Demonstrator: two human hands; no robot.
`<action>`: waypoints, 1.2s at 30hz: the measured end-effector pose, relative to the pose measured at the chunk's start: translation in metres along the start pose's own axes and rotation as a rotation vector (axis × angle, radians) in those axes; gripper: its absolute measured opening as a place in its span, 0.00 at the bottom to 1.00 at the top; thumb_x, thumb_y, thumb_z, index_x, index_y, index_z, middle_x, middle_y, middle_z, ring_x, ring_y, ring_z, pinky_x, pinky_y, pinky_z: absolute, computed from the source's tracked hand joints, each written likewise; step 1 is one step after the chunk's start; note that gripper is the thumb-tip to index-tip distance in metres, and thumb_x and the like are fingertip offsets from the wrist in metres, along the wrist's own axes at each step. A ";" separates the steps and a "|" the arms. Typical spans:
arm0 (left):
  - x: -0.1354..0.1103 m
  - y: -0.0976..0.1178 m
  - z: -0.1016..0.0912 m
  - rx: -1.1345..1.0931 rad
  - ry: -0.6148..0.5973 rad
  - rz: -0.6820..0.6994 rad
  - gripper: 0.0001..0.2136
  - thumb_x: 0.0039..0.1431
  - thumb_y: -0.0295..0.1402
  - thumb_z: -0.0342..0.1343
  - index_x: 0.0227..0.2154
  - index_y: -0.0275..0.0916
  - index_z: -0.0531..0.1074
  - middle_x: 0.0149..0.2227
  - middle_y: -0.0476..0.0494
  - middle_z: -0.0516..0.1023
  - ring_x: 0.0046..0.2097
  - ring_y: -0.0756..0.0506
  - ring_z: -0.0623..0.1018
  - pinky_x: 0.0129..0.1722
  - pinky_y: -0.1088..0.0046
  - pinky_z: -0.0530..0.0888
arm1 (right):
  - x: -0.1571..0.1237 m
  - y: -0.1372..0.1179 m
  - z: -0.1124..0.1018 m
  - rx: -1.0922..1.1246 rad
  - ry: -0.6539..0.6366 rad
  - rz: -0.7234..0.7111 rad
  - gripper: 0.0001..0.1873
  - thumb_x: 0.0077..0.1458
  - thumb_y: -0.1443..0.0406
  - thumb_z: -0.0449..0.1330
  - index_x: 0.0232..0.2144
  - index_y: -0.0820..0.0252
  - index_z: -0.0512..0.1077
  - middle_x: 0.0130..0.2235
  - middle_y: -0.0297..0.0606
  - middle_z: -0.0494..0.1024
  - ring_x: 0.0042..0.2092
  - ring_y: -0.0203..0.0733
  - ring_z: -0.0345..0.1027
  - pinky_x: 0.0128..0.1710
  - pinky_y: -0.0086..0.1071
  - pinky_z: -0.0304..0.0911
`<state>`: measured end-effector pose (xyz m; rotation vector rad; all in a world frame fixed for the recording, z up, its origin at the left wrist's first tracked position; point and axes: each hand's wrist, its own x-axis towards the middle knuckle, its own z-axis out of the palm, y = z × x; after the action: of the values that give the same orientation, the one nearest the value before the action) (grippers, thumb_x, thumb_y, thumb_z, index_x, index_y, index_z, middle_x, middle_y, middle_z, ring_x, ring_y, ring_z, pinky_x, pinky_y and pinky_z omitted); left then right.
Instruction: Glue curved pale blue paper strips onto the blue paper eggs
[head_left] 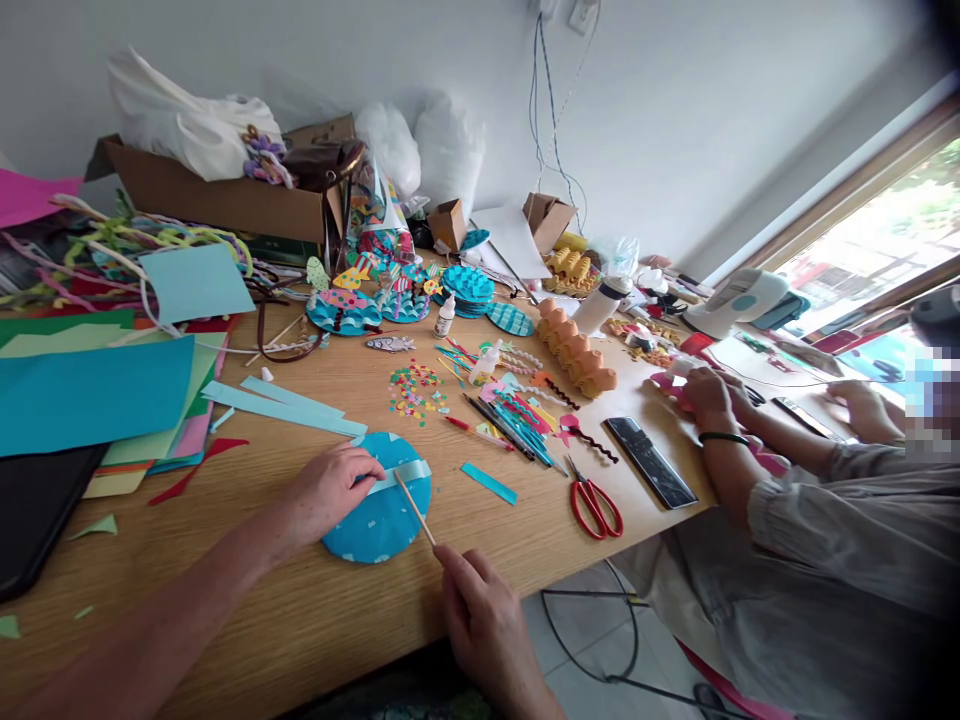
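Observation:
A round blue paper disc lies on the table with a light-blue paper strip across it. My left hand is closed over the strip's left end, fingertips pinching it against the disc. Between the thumb and fingers of my right hand is a thin wooden stick. Its far tip touches the strip near the middle. Longer light-blue strips lie just behind the disc, and a short blue strip lies to its right.
Red-handled scissors and a black phone lie on the right, near another person's hands. Pens, confetti and glue bottles are mid-table. Coloured paper sheets are stacked left; an orange egg carton stands behind.

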<state>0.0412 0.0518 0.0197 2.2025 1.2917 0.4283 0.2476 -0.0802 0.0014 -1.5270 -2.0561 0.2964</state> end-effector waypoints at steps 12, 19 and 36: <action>-0.001 0.004 -0.003 -0.011 0.002 -0.028 0.09 0.51 0.28 0.50 0.27 0.44 0.76 0.33 0.49 0.79 0.40 0.45 0.75 0.43 0.70 0.69 | 0.000 0.001 0.000 0.027 -0.023 0.018 0.17 0.56 0.72 0.45 0.43 0.61 0.69 0.29 0.37 0.72 0.27 0.35 0.68 0.26 0.24 0.60; -0.002 0.004 -0.003 -0.002 0.001 -0.042 0.10 0.52 0.27 0.49 0.27 0.43 0.76 0.33 0.48 0.79 0.40 0.44 0.75 0.42 0.69 0.69 | -0.001 0.002 0.001 0.034 -0.027 0.029 0.17 0.56 0.72 0.46 0.44 0.60 0.69 0.29 0.37 0.73 0.28 0.35 0.69 0.27 0.24 0.60; -0.002 -0.003 0.004 -0.053 -0.014 -0.017 0.10 0.52 0.29 0.49 0.28 0.43 0.76 0.34 0.49 0.79 0.40 0.45 0.75 0.42 0.70 0.69 | -0.001 0.003 0.002 0.032 -0.040 0.043 0.17 0.56 0.72 0.45 0.43 0.62 0.70 0.29 0.37 0.72 0.28 0.35 0.69 0.28 0.23 0.60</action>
<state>0.0406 0.0503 0.0147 2.1454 1.2760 0.4350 0.2487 -0.0797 -0.0017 -1.5590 -2.0411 0.3773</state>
